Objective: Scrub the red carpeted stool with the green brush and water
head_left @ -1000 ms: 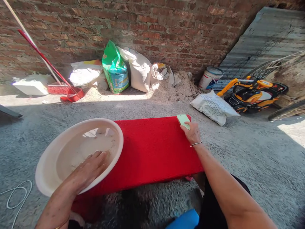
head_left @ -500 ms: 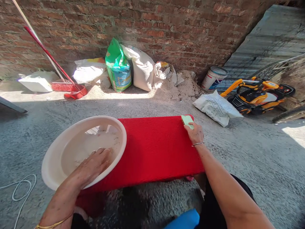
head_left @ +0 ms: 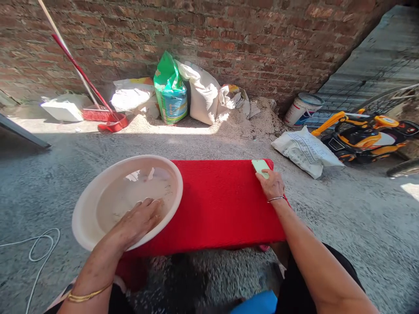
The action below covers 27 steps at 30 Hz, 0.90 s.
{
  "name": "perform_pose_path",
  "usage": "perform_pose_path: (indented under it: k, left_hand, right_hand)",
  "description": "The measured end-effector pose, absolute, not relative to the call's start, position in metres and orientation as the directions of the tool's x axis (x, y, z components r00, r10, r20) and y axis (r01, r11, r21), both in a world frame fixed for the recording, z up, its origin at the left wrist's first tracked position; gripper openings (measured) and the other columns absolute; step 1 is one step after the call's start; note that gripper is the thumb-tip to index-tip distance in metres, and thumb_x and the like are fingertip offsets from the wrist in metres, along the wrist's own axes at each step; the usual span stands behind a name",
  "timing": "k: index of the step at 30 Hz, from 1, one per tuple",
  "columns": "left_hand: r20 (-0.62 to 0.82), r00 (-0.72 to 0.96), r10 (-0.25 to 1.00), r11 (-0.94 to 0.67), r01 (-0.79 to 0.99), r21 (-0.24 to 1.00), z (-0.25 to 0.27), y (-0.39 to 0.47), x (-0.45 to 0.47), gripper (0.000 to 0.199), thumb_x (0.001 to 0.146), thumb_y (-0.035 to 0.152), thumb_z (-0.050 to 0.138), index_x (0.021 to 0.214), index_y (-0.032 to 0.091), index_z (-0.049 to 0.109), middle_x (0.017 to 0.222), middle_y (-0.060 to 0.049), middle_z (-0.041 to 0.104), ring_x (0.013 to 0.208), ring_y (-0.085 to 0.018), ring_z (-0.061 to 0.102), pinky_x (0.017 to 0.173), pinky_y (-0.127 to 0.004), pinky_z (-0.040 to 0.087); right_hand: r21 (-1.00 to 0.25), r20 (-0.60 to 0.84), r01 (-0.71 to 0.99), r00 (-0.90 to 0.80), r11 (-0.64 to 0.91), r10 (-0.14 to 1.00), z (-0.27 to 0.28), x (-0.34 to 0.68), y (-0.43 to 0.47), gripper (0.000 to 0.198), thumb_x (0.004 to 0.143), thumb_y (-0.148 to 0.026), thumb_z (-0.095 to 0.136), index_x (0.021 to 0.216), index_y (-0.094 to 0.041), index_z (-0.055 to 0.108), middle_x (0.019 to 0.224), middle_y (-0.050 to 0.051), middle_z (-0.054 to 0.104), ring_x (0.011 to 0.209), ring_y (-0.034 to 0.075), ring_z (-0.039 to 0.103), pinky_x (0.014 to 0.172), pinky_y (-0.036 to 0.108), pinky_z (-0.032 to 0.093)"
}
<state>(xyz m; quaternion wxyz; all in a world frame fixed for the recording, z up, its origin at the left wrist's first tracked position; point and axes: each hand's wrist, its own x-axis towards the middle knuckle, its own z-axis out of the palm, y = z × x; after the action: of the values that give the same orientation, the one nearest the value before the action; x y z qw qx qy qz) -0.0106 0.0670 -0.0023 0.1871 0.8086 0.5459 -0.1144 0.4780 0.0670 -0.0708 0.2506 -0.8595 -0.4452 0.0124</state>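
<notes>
A pale green scrub brush (head_left: 261, 168) lies flat on the far right corner of a red cloth-like surface (head_left: 212, 200). My right hand (head_left: 272, 183) grips it from the near side, thumb along its left edge. On the left end of the red surface stands a wide pale pink basin (head_left: 85, 211) of cloudy water (head_left: 140, 192). My left hand (head_left: 142, 218) reaches over the near rim into it. Its fingers are bent and close together, their tips hidden in the water; whatever they may hold cannot be seen.
Along the brick wall are a broom and red dustpan (head_left: 114, 124), a green-blue sack (head_left: 172, 98), a white sack (head_left: 203, 96) and a bucket (head_left: 303, 109). A flat white bag (head_left: 306, 150) lies right, beside a toy excavator (head_left: 369, 133). A thin hose (head_left: 49, 244) loops at left.
The whole view has shifted, so things appear farther right. The brush remains at the corner under my right hand, and my left hand stays in the basin.
</notes>
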Motion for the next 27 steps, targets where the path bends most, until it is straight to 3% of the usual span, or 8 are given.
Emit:
perform_pose_path:
  k: [5,11,14,18,23,25,27]
  left_hand:
    - [-0.392,0.378,0.839,-0.321,0.925,0.204,0.0,0.064,-0.007,0.051,0.101,0.032,0.036,0.143,0.016,0.061,0.14,-0.019,0.062,0.128,-0.034,0.061,0.113,-0.051,0.047]
    - [-0.403,0.363,0.84,-0.303,0.93,0.206,-0.003,0.063,-0.01,0.051,0.101,0.033,0.037,0.146,0.02,0.058,0.142,-0.018,0.06,0.131,-0.033,0.059,0.11,-0.05,0.05]
    - [-0.413,0.37,0.832,-0.308,0.928,0.211,0.0,0.063,-0.008,0.049,0.101,0.033,0.036,0.141,0.018,0.06,0.139,-0.018,0.061,0.129,-0.034,0.059,0.109,-0.05,0.049]
    - [-0.432,0.379,0.818,-0.319,0.925,0.207,0.005,0.063,-0.005,0.047,0.102,0.031,0.034,0.139,0.019,0.061,0.133,-0.016,0.063,0.126,-0.034,0.06,0.109,-0.05,0.048]
    - [-0.433,0.382,0.816,-0.317,0.924,0.215,0.006,0.063,-0.004,0.048,0.102,0.029,0.033,0.142,0.016,0.058,0.133,-0.018,0.061,0.128,-0.035,0.059,0.109,-0.051,0.048]
    - [-0.426,0.382,0.82,-0.319,0.923,0.214,0.006,0.062,-0.003,0.047,0.102,0.027,0.035,0.14,0.016,0.06,0.134,-0.018,0.062,0.126,-0.035,0.06,0.109,-0.051,0.048]
    - [-0.417,0.377,0.827,-0.316,0.925,0.21,0.007,0.062,-0.001,0.047,0.101,0.026,0.037,0.141,0.017,0.06,0.135,-0.018,0.062,0.127,-0.034,0.06,0.109,-0.05,0.049]
  right_hand:
    - [-0.488,0.227,0.82,0.45,-0.299,0.864,-0.058,0.436,0.11,0.048,0.089,-0.058,0.061,0.115,-0.021,0.077,0.115,0.014,0.068,0.103,0.028,0.064,0.085,0.038,0.051]
    - [-0.332,0.093,0.942,0.081,-0.046,0.992,-0.033,0.316,0.169,0.042,0.095,-0.051,0.063,0.127,-0.026,0.075,0.126,0.013,0.066,0.106,0.028,0.066,0.092,0.037,0.05]
    - [-0.282,0.043,0.959,0.04,-0.027,0.998,-0.03,0.308,0.182,0.041,0.095,-0.051,0.066,0.126,-0.027,0.076,0.126,0.013,0.067,0.105,0.027,0.066,0.092,0.037,0.05]
    - [-0.302,0.012,0.924,0.251,-0.235,0.968,-0.034,0.374,0.178,0.04,0.089,-0.05,0.071,0.12,-0.025,0.078,0.122,0.014,0.068,0.099,0.028,0.067,0.088,0.038,0.049]
    - [-0.361,0.013,0.71,0.652,-0.605,0.758,-0.023,0.492,0.131,0.046,0.09,-0.049,0.066,0.116,-0.014,0.078,0.116,0.023,0.063,0.111,0.036,0.061,0.088,0.048,0.042]
    - [-0.365,0.029,0.64,0.733,-0.676,0.679,-0.016,0.52,0.11,0.05,0.091,-0.052,0.062,0.114,-0.011,0.077,0.115,0.028,0.06,0.112,0.042,0.059,0.086,0.054,0.04]
    - [-0.414,0.064,0.601,0.768,-0.683,0.637,-0.013,0.527,0.097,0.049,0.09,-0.057,0.061,0.106,-0.014,0.077,0.11,0.026,0.059,0.111,0.044,0.057,0.086,0.057,0.039]
